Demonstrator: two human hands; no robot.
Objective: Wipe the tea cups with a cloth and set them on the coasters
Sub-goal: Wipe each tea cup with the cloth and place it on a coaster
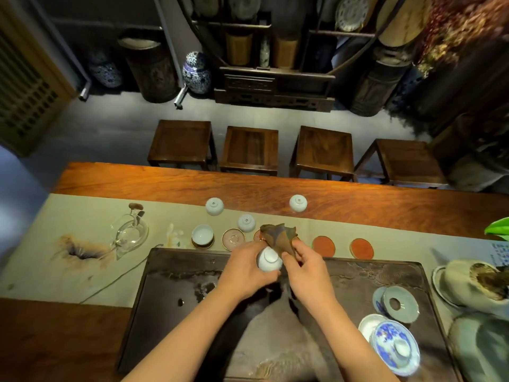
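Observation:
My left hand (245, 268) grips a white tea cup (269, 260) over the dark tea tray (165, 271), its foot turned toward me. My right hand (305, 264) pinches a brown cloth (278, 235) that sticks up right beside the cup. One cup (203, 235) sits upright on the leftmost coaster. An empty coaster (233, 239) lies next to it, and two orange coasters (323, 246) (361, 248) lie to the right. Three cups stand upside down further back (214, 206) (246, 222) (298, 203). A coaster behind the cloth is mostly hidden.
A glass pitcher (129, 232) stands left on the beige runner (55, 244). Lidded bowls and saucers (396, 340) (399, 303) sit at the tray's right end, with a cloth-wrapped pot (473, 285) beyond. Several wooden stools (249, 150) line the table's far side.

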